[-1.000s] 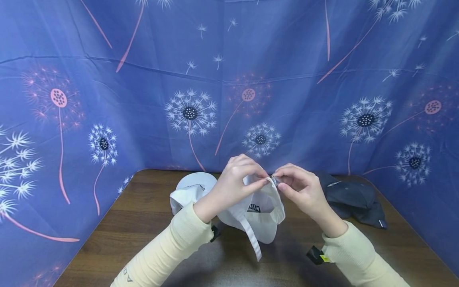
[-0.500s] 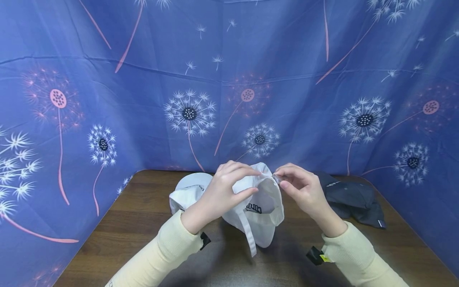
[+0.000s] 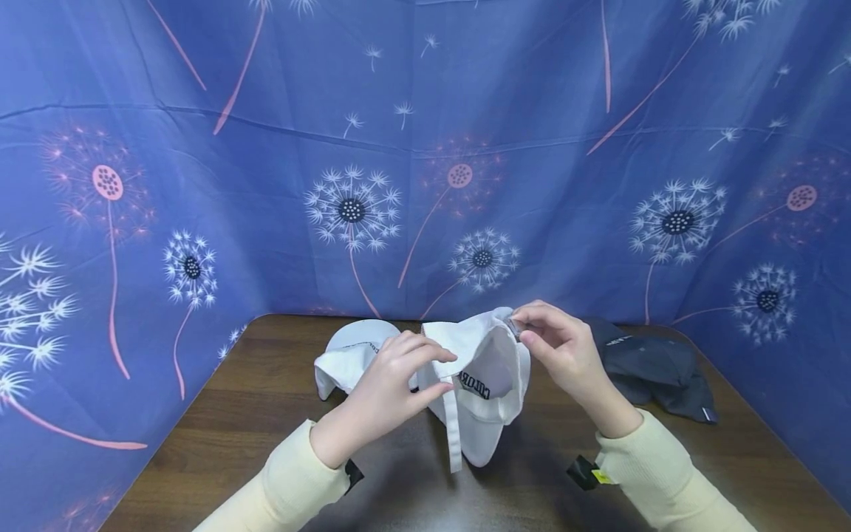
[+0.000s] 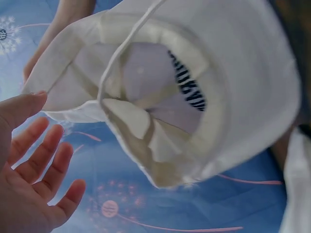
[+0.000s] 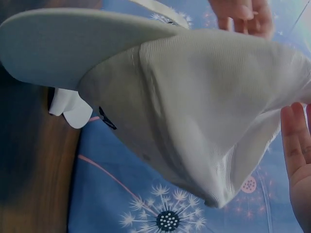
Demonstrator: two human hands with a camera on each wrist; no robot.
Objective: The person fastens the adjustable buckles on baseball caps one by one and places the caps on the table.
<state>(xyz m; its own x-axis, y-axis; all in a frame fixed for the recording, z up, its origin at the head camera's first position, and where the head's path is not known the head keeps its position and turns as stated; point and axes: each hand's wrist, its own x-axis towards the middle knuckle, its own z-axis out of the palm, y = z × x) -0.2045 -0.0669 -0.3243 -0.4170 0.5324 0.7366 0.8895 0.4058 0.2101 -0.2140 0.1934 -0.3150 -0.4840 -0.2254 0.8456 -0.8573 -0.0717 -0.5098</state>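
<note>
A white baseball cap (image 3: 475,351) with dark lettering seen inside its crown hangs over the table, opening towards me, brim (image 3: 480,440) down. My right hand (image 3: 565,343) pinches its back edge between thumb and fingertips, by a small shiny buckle (image 3: 515,326). A loose white strap (image 3: 453,428) dangles from the cap's other back corner. Beside that strap is my left hand (image 3: 392,377), thumb and fingers spread apart with nothing gripped. In the left wrist view the left hand (image 4: 36,170) has its thumb overlapping the cap's edge, fingers extended.
A second white cap (image 3: 349,362) lies on the wooden table (image 3: 219,443) at the back left, partly behind my left hand. Dark caps (image 3: 654,369) lie at the back right. Blue dandelion-print fabric (image 3: 425,185) hangs behind and along both sides.
My left hand has let go of the cap's back edge and moved left and down. The cap's crown and strap have shifted left. My right hand has stayed nearly in place.
</note>
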